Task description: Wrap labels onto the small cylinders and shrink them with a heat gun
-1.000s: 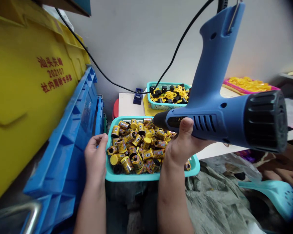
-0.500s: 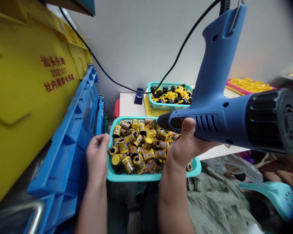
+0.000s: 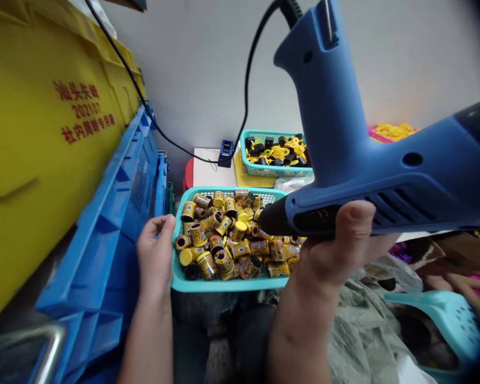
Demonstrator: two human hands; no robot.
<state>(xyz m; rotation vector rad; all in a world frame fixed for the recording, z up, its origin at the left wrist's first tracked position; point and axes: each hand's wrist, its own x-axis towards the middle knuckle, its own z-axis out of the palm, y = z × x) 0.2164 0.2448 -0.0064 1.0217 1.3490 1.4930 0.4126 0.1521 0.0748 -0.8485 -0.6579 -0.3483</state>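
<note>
A blue heat gun (image 3: pixel 336 160) with a black nozzle and its handle pointing up rests in my right hand (image 3: pixel 340 245). The thumb lies along its near side; the other fingers are hidden under the body. Its nozzle points left over a turquoise basket (image 3: pixel 224 286) full of small yellow printed cylinders (image 3: pixel 240 248), some showing dark open ends. At the basket's left rim, my left hand (image 3: pixel 156 245) is closed on the edge, thumb and bent fingers together.
Blue crates (image 3: pixel 104 224) and a yellow crate (image 3: pixel 36 160) line the left side. Behind stands another turquoise basket (image 3: pixel 278 170) of black and yellow parts. A black cord (image 3: pixel 176 144) loops across the wall. At lower right are a turquoise stool (image 3: pixel 444 314) and another person's arm (image 3: pixel 460 288).
The heat gun has come closer to the camera, its handle shifting left and its rear end now passing out of view at right. My left hand stays at the basket rim.
</note>
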